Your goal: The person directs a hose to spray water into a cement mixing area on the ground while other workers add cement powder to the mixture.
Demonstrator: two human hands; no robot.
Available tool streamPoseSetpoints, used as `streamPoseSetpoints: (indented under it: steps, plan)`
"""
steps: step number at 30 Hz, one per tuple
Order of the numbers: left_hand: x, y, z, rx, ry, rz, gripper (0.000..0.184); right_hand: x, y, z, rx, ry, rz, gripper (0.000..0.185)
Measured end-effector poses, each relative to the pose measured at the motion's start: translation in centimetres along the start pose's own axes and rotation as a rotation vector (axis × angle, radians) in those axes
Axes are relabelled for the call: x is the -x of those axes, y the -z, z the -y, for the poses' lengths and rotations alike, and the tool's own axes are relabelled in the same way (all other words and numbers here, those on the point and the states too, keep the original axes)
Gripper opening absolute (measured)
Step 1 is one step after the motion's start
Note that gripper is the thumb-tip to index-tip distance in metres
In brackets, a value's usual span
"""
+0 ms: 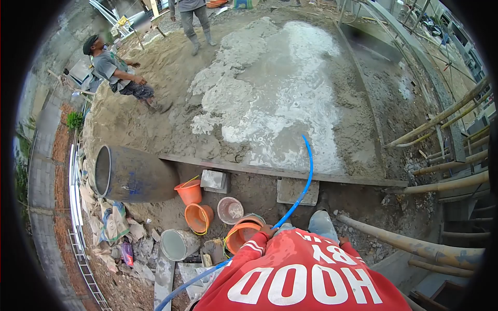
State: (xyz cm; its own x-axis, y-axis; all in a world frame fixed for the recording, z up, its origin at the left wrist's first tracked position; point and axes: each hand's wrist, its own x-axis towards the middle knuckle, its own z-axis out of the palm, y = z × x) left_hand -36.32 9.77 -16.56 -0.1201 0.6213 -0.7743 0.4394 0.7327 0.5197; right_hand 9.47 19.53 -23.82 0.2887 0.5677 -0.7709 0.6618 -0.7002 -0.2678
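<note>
My left hand (267, 231) is closed around a blue hose (297, 201) in front of my body. Beyond the hand, the hose arches up and forward, its free end over wet grey mix (290, 98) with pale, milky liquid on it. Behind the hand, the hose passes by my red sleeve and runs to the lower left. Only a sliver of my right hand (343, 240) shows past the other side of my red top; its fingers are hidden. A wooden board (249, 168) edges the mix near me, with a concrete block (298, 192) against it.
Orange buckets (199, 217), a pale bucket (176, 244) and a large drum (137, 173) stand left of me. Bamboo poles (415, 241) slope in from the right. One person (116, 72) stands at the left of the sand; another person's legs (196, 26) are at the back.
</note>
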Motion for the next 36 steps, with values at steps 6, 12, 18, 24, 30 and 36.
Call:
streamPoseSetpoints:
  steps: [6,12,18,24,30,36]
  plan:
    - [0.3,1.1,-0.3,-0.002,0.058,-0.032,0.058,2.1,1.8,6.1,0.139,0.127,-0.036,0.042]
    - [1.9,6.4,-5.3,0.090,0.101,-0.241,0.050,1.3,2.0,6.5,0.171,0.362,0.017,0.053]
    - [5.2,17.3,-15.7,0.056,-0.062,-0.664,0.046,3.7,2.6,7.0,0.074,0.318,-0.030,0.050]
    - [5.9,20.7,-18.5,0.144,-0.190,-0.856,0.047,-0.5,0.0,2.9,0.167,0.242,-0.122,0.041]
    - [-1.8,12.8,-9.5,0.061,-0.038,-0.331,0.053,-9.0,-4.8,-7.0,-0.185,0.108,-0.103,0.038]
    - [-2.2,1.5,-5.2,-0.155,0.048,-0.039,0.055,4.3,1.7,2.3,-0.176,0.199,-0.047,0.036]
